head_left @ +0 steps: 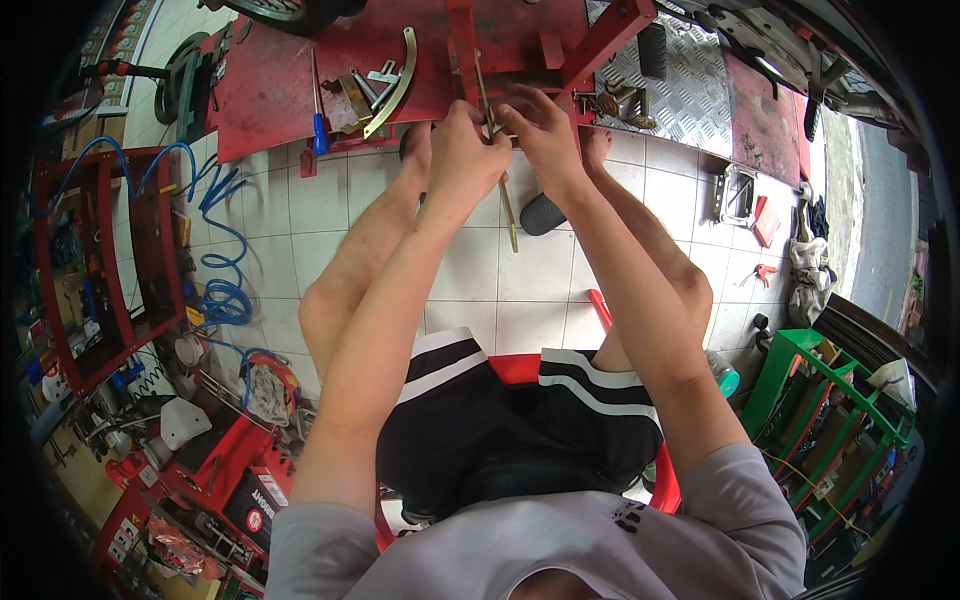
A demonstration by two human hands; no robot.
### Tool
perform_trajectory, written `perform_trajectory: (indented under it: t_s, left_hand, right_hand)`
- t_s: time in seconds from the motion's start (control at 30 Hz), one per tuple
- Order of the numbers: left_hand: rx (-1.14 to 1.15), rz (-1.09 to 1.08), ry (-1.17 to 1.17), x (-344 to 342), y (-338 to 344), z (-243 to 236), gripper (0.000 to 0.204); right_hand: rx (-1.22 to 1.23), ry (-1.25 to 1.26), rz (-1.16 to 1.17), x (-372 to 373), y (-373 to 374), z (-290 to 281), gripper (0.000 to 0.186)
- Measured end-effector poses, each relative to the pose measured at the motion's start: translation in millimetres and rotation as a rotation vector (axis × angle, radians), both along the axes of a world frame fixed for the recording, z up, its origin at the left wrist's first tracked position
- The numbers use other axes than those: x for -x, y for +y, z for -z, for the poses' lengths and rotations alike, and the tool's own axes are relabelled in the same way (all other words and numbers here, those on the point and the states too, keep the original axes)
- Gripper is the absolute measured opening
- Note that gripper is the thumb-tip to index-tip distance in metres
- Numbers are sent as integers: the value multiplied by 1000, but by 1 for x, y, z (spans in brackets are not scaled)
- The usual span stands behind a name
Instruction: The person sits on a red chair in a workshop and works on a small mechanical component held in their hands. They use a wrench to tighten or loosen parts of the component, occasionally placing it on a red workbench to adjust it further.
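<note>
A long, thin brass-coloured metal strip (511, 215) runs between my hands, its lower end hanging over the tiled floor. My left hand (466, 155) is closed round it, thumb and fingers pinched together. Close against its right side, my right hand (543, 138) has its thumb and fingertips at the same strip, with the other fingers bent. Any small part between the fingertips is too hidden to make out. On the red bench to the left lie a curved brass-coloured strip (404, 88), a blue-handled screwdriver (320, 135) and several small metal parts (375, 85).
The red bench (262, 110) and its upright post (462, 50) stand ahead of me. A coiled blue hose (226, 300) hangs at left beside a red tool rack (60, 290). A green rack (800, 385) stands at right; red-handled pliers (763, 275) lie on the floor.
</note>
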State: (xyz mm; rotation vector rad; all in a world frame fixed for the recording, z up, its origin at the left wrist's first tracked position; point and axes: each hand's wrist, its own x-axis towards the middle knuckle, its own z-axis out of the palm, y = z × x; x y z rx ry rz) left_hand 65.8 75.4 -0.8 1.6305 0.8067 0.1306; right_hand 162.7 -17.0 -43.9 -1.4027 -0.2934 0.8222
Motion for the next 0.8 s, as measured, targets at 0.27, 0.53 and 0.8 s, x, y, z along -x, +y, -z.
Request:
perform_trajectory:
  t_s: [0.27, 0.53, 0.8]
  left_hand:
    - [-10, -1, -8, 1, 1, 4, 24]
    - [-26, -16, -17, -1, -4, -4, 22]
    - [-26, -2, 1, -1, -3, -5, 23]
  right_hand:
    - [-108, 7, -17, 1, 0, -4, 44]
    - [-155, -115, -35, -1, 1, 2, 35]
    - [-80, -78, -29, 1, 0, 0, 33]
